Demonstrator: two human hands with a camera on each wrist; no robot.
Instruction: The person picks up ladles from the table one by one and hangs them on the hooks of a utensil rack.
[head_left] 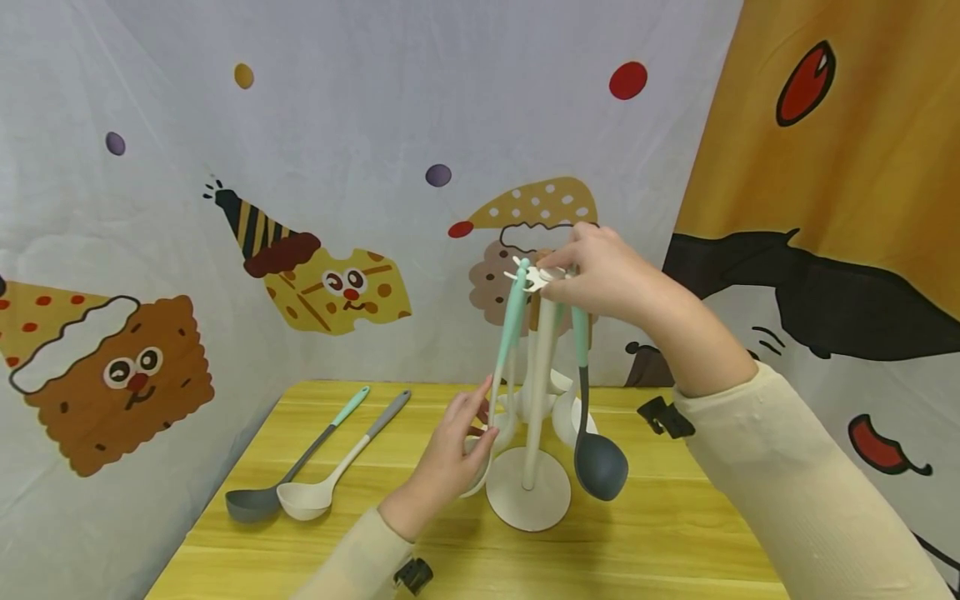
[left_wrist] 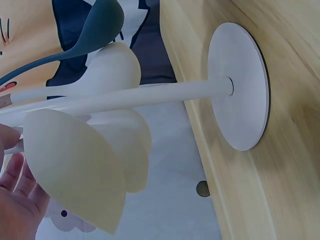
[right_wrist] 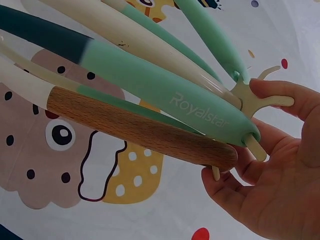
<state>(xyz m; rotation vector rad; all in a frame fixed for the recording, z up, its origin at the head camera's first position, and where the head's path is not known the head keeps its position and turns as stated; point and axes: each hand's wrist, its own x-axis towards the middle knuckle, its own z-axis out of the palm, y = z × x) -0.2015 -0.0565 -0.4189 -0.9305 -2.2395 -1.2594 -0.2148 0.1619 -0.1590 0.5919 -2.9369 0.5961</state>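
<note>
My left hand point(head_left: 450, 446) pinches the pale shaft of a mint-handled ladle point(head_left: 513, 321), whose handle top is at a hook of a cream utensil stand point(head_left: 546, 358). The ladle's cream bowl point(left_wrist: 75, 170) shows large in the left wrist view. At the stand's top, my right hand point(head_left: 603, 271) holds the hooked head point(right_wrist: 245, 96) between thumb and fingers. A dark ladle point(head_left: 600, 467) with a mint handle hangs on the right side. Beside it in the right wrist view hangs a utensil with a wooden handle point(right_wrist: 140, 125). Other pale utensils hang behind the pole, partly hidden.
The stand's round base point(head_left: 528, 508) rests on a wood-grain table point(head_left: 645, 550). On the left lie a dark ladle point(head_left: 255, 504) with a mint handle and a cream ladle point(head_left: 306, 500) with a grey handle. A printed cloth point(head_left: 360, 108) hangs behind.
</note>
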